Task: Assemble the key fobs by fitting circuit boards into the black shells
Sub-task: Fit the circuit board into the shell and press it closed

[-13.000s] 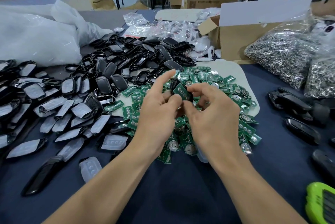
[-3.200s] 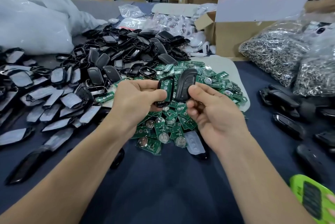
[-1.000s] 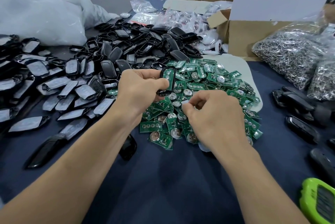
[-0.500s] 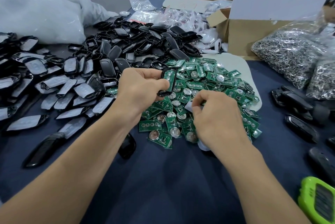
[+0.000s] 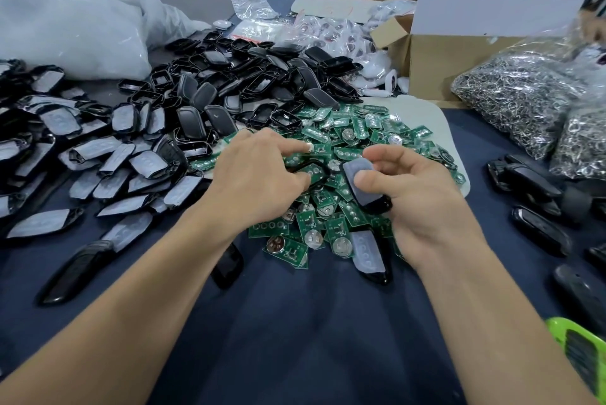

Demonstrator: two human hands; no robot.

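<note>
**A:** Step in hand?
**B:** My left hand (image 5: 259, 181) pinches the shell (image 5: 323, 172) above the board pile (image 5: 360, 136). My right hand (image 5: 423, 201) pinches the padded cover (image 5: 362, 175) just to its right.
**A:** Next?
**B:** Likely: align the cover, then press it closed.

Right hand (image 5: 423, 198) now grips a grey-padded shell (image 5: 360, 175), left hand (image 5: 255, 181) has lowered its board-filled frame (image 5: 317, 171).

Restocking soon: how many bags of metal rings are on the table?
2: a first bag of rings beside the cardboard box, a second bag at the right edge; more may be out of view.
</note>
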